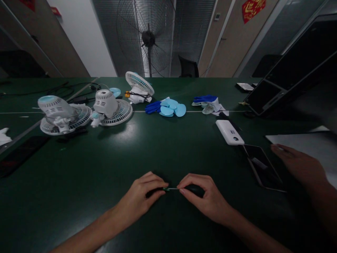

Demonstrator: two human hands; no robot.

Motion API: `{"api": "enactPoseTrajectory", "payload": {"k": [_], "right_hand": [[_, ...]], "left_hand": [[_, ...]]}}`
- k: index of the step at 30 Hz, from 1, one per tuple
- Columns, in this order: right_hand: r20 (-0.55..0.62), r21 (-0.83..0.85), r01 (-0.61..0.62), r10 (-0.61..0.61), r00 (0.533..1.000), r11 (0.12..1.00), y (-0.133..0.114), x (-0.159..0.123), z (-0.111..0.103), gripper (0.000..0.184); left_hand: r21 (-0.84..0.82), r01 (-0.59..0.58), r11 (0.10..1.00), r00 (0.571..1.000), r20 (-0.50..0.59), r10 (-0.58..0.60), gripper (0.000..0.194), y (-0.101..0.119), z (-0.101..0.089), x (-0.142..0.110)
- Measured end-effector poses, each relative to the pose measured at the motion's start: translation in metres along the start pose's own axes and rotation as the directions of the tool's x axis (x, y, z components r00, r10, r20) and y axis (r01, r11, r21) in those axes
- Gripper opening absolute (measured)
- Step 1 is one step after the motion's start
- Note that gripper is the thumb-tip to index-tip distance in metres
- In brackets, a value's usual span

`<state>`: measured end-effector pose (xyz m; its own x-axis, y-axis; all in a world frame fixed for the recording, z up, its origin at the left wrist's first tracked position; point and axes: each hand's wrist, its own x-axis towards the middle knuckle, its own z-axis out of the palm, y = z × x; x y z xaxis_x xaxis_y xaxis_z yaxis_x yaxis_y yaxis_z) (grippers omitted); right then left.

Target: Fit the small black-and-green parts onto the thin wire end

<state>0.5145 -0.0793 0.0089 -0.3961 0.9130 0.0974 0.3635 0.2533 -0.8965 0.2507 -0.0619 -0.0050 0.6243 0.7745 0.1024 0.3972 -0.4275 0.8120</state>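
Low in the middle of the head view, my two hands meet at a thin metal shaft (pixel 173 189) just above the table. My right hand (pixel 204 191) closes around a screwdriver (pixel 196 190) with a rounded black handle, its fingertips pinching near the shaft. On the other side, my left hand (pixel 143 189) grips a small dark piece with a green end (pixel 165 189), which touches the shaft's other end. Fingers hide most of that piece, so its kind is unclear. Both hands have fingers bent and pressed together.
Small white fans (pixel 105 105) and light blue fan blades (pixel 172 107) lie across the green table (pixel 158 147). Blue-white gloves (pixel 207 102), a white power bank (pixel 230 132) and a phone (pixel 263 167) are to the right. Another person's hand (pixel 300 163) rests by paper (pixel 302 140).
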Motion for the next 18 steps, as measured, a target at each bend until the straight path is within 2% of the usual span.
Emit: {"api": "enactPoseTrajectory", "payload": {"k": [9, 18], "right_hand": [[-0.074, -0.066, 0.03, -0.035, 0.997, 0.997, 0.0056, -0.0025, 0.0021, 0.012], [-0.04, -0.071, 0.032, -0.035, 0.999, 0.997, 0.0054, -0.0025, 0.0029, 0.012]], "left_hand": [[-0.023, 0.01, 1.0, 1.0, -0.018, -0.011, 0.024, -0.0055, 0.001, 0.0], [-0.054, 0.047, 0.997, 0.999, -0.001, -0.047, 0.02, -0.0046, 0.0005, 0.0002]]}}
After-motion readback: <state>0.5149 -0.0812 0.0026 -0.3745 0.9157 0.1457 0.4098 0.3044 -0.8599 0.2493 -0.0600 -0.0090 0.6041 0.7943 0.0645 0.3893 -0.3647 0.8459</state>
